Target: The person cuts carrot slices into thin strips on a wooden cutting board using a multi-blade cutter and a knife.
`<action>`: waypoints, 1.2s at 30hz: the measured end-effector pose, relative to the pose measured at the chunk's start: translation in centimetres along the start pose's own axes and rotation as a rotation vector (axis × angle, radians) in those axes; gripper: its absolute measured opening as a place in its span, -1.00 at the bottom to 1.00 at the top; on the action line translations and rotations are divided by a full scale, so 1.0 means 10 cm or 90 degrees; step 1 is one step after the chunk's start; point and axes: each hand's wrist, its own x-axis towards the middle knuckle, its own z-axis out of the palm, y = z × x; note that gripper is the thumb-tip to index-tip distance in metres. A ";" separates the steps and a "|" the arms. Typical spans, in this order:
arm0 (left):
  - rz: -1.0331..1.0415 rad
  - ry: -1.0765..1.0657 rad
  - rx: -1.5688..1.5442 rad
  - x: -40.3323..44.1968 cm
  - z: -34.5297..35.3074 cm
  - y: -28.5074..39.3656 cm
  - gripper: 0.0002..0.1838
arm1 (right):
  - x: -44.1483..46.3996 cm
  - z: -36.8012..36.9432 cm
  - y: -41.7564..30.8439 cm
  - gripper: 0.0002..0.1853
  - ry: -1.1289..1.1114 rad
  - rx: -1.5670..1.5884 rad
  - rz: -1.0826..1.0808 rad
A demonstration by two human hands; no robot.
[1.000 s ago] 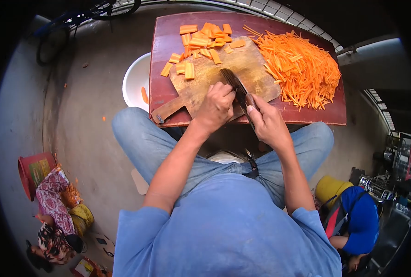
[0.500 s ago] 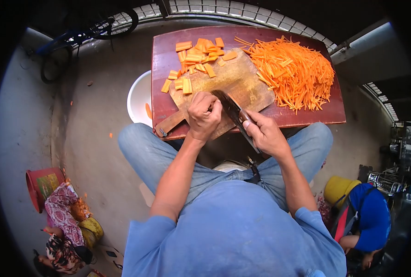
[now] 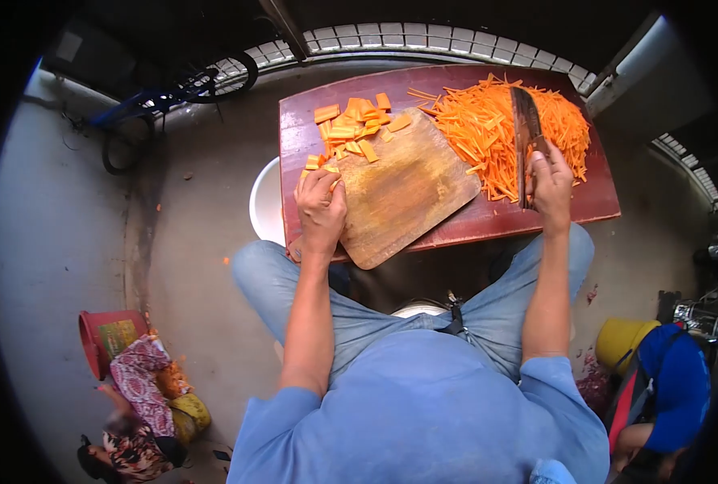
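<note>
My right hand (image 3: 552,181) grips the handle of a dark knife (image 3: 526,129), its wide blade upright over the heap of carrot shreds (image 3: 472,121) on the right of the red table (image 3: 536,216). My left hand (image 3: 322,211), fingers curled and pressed together, is at the left edge of the wooden cutting board (image 3: 403,189), over some carrot pieces; what its fingers hold is hidden. Flat carrot slices (image 3: 347,127) lie in a pile at the board's upper left corner.
A white basin (image 3: 268,206) stands left of the table. At lower left a person (image 3: 137,448) is beside a red bucket (image 3: 101,343); at lower right another person in blue (image 3: 673,387) is near a yellow bucket (image 3: 621,343). A bicycle (image 3: 161,101) stands at upper left.
The knife has moved right in my right hand, from the board to over the shreds. My left hand has moved left, away from the knife, to the carrot pieces at the board's edge.
</note>
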 end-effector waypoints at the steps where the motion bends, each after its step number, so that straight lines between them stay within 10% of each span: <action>1: -0.029 -0.001 -0.025 0.03 -0.02 -0.02 -0.85 | -0.03 -0.04 0.00 -0.67 -0.004 0.059 0.028; 11: 0.022 -0.109 0.020 0.58 0.04 -0.29 -0.68 | -0.23 0.17 -0.08 -0.53 -0.183 0.514 0.199; 28: 0.020 -0.593 0.321 1.67 0.45 -0.42 -0.53 | -0.32 0.29 -0.07 -0.58 -0.247 0.341 0.207; 36: 0.173 -0.259 0.099 1.28 0.43 -0.42 -0.81 | -0.32 0.30 -0.04 -0.53 -0.254 0.315 0.204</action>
